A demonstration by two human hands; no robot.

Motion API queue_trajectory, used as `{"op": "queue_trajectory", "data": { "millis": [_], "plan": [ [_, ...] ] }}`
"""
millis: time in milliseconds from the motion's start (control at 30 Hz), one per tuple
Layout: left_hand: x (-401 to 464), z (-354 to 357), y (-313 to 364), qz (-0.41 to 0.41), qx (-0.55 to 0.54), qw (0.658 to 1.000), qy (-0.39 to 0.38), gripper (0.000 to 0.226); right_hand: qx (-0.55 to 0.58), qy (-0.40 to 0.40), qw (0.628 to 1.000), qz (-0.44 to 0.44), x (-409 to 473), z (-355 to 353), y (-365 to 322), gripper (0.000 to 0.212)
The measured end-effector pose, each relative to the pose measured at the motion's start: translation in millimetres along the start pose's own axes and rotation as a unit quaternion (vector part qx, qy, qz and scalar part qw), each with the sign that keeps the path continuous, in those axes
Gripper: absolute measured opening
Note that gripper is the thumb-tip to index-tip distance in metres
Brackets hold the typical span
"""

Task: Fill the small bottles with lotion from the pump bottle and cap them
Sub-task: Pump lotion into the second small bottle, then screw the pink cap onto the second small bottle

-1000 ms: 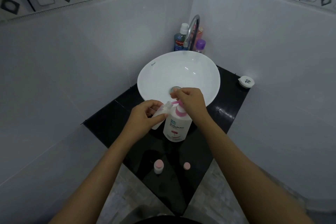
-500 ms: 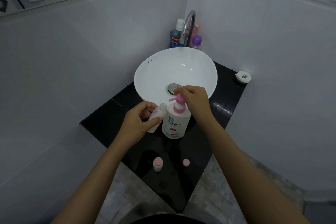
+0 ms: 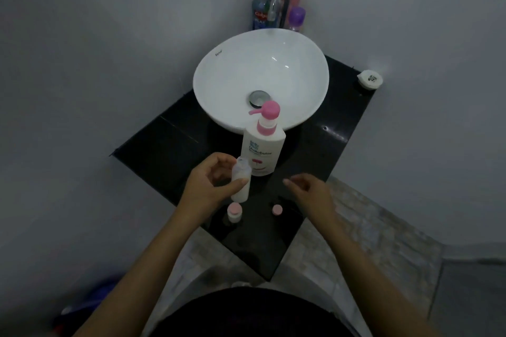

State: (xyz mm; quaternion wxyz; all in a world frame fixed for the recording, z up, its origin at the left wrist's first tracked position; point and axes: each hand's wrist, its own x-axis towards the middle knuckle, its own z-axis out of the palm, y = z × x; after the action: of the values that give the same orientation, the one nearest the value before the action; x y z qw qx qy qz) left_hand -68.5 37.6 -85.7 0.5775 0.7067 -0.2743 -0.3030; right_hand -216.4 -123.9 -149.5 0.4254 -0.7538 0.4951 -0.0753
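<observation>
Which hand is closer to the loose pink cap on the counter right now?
Right. The right hand hovers empty just beside the loose pink cap, up and to its right. The left hand is farther off to the cap's left, holding the small open bottle.

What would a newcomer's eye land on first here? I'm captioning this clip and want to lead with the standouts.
First the white sink bowl on the black counter, bright against the dim corner. Next the pump bottle with its pink pump, standing just in front of the bowl. Then the left hand holding a small uncapped bottle, while the right hand hovers empty above a loose pink cap.
</observation>
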Motion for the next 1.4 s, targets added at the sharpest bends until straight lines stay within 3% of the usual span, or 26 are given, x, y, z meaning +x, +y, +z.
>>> {"op": "queue_trajectory", "data": {
  "millis": [167,367,500,600,667,767,867,1133,1400],
  "plan": [
    [-6,9,-9,-0.025,-0.02,0.999,-0.013,0.031,-0.19,-0.111,0.975,-0.031,-5,28,25,0.051],
    [-10,14,-9,-0.046,-0.044,0.998,-0.015,0.031,-0.277,-0.114,0.952,-0.067,-1,44,31,0.038],
    [-12,13,-7,-0.07,-0.088,0.994,-0.006,0.031,-0.195,-0.094,0.975,-0.045,1,45,30,0.019],
    [-12,10,-8,-0.082,-0.094,0.992,-0.014,0.03,0.019,-0.069,0.997,0.024,-5,25,12,0.021],
    [-11,9,-7,-0.079,-0.089,0.993,-0.025,0.028,0.157,-0.077,0.984,0.033,-14,0,-13,0.024],
    [-11,10,-4,-0.069,-0.08,0.993,-0.049,0.028,0.262,-0.104,0.959,-0.039,-30,-40,-53,0.026],
    [-8,12,0,-0.058,-0.055,0.994,-0.068,0.028,0.25,-0.114,0.955,-0.109,-41,-65,-75,0.029],
    [-8,16,8,-0.032,-0.049,0.993,-0.107,0.024,0.074,-0.146,0.964,-0.209,-46,-69,-82,0.025],
    [-12,14,10,-0.035,-0.075,0.99,-0.112,0.022,0.085,-0.195,0.947,-0.241,-46,-76,-87,0.023]
  ]
}}
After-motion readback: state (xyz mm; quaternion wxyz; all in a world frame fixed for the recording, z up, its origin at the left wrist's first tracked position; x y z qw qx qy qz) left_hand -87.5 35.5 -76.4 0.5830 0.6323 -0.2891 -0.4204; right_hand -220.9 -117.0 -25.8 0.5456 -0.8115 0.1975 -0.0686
